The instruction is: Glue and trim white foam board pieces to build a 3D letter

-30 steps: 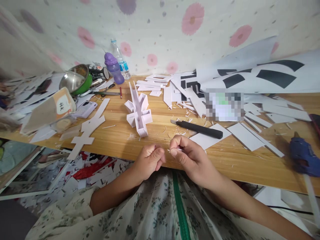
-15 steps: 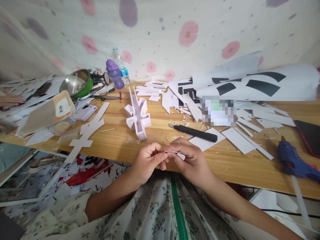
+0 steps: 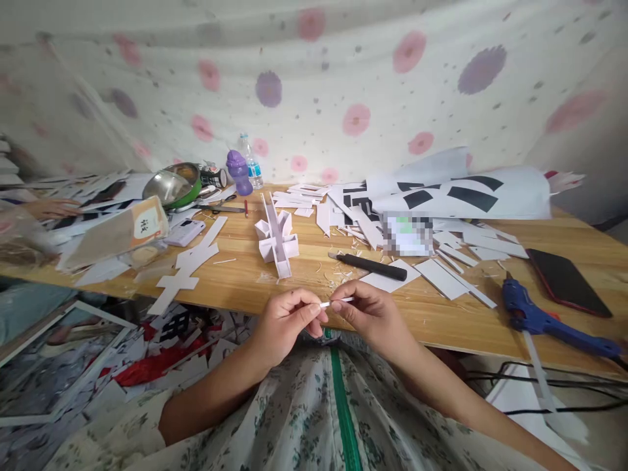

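A narrow white strip [image 3: 326, 304] is pinched between my two hands just above the table's front edge. My left hand [image 3: 289, 320] grips its left end with thumb and fingertips. On the other side, my right hand [image 3: 370, 315] holds it between thumb and index finger, and a bit shows past the fingers. Beyond them stands a white star-shaped board structure [image 3: 280, 243] with open compartments. A black craft knife [image 3: 373, 267] lies behind my right hand, its blade pointing left, partly over a flat white piece [image 3: 392, 278].
A blue glue gun [image 3: 540, 317] and dark phone [image 3: 569, 281] lie right. White cutouts [image 3: 184, 267], a green-rimmed pan [image 3: 174, 186] and a purple bottle [image 3: 238, 173] are left. Another person's hand [image 3: 53, 208] rests on papers at far left.
The view has tilted up and shifted right. My fingertips have drawn slightly apart, and the strip now shows between them as a thin edge.
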A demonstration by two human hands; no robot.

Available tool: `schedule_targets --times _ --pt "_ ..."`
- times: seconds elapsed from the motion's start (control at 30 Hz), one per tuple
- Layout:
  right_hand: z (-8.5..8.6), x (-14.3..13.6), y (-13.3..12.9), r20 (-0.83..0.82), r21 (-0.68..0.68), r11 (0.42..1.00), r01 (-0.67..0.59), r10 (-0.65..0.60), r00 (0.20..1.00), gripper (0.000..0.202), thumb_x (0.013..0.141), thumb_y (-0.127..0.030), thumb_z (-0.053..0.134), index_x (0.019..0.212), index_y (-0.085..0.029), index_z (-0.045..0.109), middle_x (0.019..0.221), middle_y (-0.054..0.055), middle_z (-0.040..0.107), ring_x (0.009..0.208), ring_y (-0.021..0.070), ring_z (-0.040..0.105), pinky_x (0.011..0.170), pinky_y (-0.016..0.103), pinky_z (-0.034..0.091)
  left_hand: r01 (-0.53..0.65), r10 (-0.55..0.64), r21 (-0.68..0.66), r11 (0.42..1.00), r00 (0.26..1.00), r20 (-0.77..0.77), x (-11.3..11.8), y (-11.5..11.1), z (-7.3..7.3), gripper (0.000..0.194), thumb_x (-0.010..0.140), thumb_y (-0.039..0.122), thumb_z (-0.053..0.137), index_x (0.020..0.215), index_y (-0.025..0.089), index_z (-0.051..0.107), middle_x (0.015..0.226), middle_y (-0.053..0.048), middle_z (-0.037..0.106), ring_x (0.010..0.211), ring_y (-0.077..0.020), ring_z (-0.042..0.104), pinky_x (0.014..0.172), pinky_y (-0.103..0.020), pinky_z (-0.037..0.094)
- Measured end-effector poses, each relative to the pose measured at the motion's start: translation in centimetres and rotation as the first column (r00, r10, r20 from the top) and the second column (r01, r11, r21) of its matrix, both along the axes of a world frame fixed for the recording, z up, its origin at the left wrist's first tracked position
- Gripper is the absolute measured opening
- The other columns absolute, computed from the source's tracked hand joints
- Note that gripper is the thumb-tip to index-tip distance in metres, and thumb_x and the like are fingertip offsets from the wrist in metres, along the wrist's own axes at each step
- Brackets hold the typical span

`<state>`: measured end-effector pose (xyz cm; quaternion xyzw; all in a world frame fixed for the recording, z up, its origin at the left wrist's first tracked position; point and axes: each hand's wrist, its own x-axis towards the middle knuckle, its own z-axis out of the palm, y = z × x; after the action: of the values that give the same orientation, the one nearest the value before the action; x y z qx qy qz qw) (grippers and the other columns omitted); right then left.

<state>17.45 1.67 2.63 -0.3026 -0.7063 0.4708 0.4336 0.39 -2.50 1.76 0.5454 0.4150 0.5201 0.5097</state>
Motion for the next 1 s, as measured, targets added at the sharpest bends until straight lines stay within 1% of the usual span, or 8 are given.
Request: schedule_targets --times 0.17,0.27,0.33,0.43,0.53,0.7,0.87,1.0 --pt "0.5 0.1 -1.0 0.052 -0.019 0.995 -0.094 0.095 0.994 0.017 0.082 -0.032 0.061 0.075 -0.016 0.060 0.067 0.000 0.060 0.062 0.0116 0.054 0.059 0.025 0.043 0.018 -0.013 0.046 0.999 0.993 -0.118 -0.5 -1.3 0.7 0.022 0.082 0.031 0.059 0.067 0.015 0.059 0.058 0.002 0.061 0.048 -0.0083 0.056 0.050 -0.020 0.043" --pt "0.2 -0.2 -1.3 0.083 -0.019 0.984 -0.177 0.178 0.980 0.024 0.084 -0.037 0.059 0.076 -0.016 0.061 0.067 0.001 0.059 0.062 0.0113 0.053 0.059 0.024 0.042 0.005 0.035 0.177 0.984 0.974 -0.222 -1.1 -1.7 0.5 0.022 0.081 0.029 0.060 0.064 0.015 0.059 0.053 0.002 0.060 0.047 -0.0095 0.056 0.049 -0.020 0.043" --pt "-0.2 -0.6 -1.4 0.086 -0.033 0.976 -0.215 0.218 0.972 0.028 0.086 -0.041 0.057 0.076 -0.015 0.061 0.066 0.001 0.059 0.061 0.0109 0.052 0.058 0.024 0.042 -0.025 0.139 0.347 0.938 0.941 -0.308 -1.5 -1.7 0.1 0.020 0.081 0.025 0.061 0.064 0.016 0.061 0.053 0.000 0.062 0.050 -0.0106 0.057 0.052 -0.021 0.044" --pt "-0.9 -1.4 -1.2 0.065 -0.080 0.959 -0.271 0.276 0.959 0.033 0.086 -0.045 0.055 0.075 -0.015 0.059 0.063 0.000 0.057 0.059 0.0102 0.051 0.056 0.023 0.041 -0.051 0.321 0.582 0.811 0.872 -0.370 -2.0 -1.6 -0.4 0.015 0.081 0.022 0.063 0.066 0.017 0.063 0.059 -0.002 0.064 0.056 -0.0118 0.060 0.056 -0.022 0.046" --pt "-1.5 -2.1 -0.8 0.088 -0.108 0.938 -0.329 0.339 0.937 0.035 0.088 -0.047 0.052 0.073 -0.016 0.057 0.060 -0.001 0.057 0.057 0.0099 0.051 0.054 0.022 0.041 -0.027 0.384 0.657 0.753 0.829 -0.407 -2.6 -1.4 -0.8 0.014 0.081 0.025 0.063 0.070 0.018 0.063 0.062 -0.003 0.065 0.057 -0.0118 0.060 0.055 -0.021 0.046" --pt "-1.9 -2.4 0.2 0.205 -0.024 0.934 -0.355 0.353 0.913 0.033 0.091 -0.042 0.049 0.075 -0.016 0.062 0.064 0.001 0.061 0.059 0.0109 0.055 0.056 0.022 0.042 0.014 0.372 0.636 0.771 0.801 -0.469 -3.7 -0.8 -1.6 0.018 0.084 0.028 0.060 0.069 0.019 0.061 0.060 -0.002 0.063 0.055 -0.0115 0.059 0.053 -0.021 0.045" --pt "-1.0 -2.4 1.6 0.327 0.136 0.922 -0.364 0.305 0.895 0.023 0.091 -0.028 0.048 0.078 -0.017 0.064 0.066 0.001 0.063 0.059 0.0106 0.056 0.056 0.021 0.043 0.030 0.321 0.599 0.800 0.822 -0.470 -4.7 0.7 -1.7 0.026 0.085 0.037 0.058 0.068 0.017 0.061 0.056 -0.003 0.063 0.051 -0.0110 0.057 0.051 -0.021 0.042" --pt "-0.1 -1.2 5.4 0.407 0.261 0.945 -0.197 0.077 0.910 0.022 0.090 -0.027 0.048 0.077 -0.018 0.063 0.066 0.003 0.064 0.058 0.0132 0.058 0.053 0.024 0.045 -0.004 0.331 0.530 0.848 0.785 -0.524 -7.1 2.2 -1.6 0.030 0.082 0.045 0.059 0.069 0.018 0.064 0.052 -0.001 0.062 0.049 -0.0123 0.057 0.051 -0.022 0.042"
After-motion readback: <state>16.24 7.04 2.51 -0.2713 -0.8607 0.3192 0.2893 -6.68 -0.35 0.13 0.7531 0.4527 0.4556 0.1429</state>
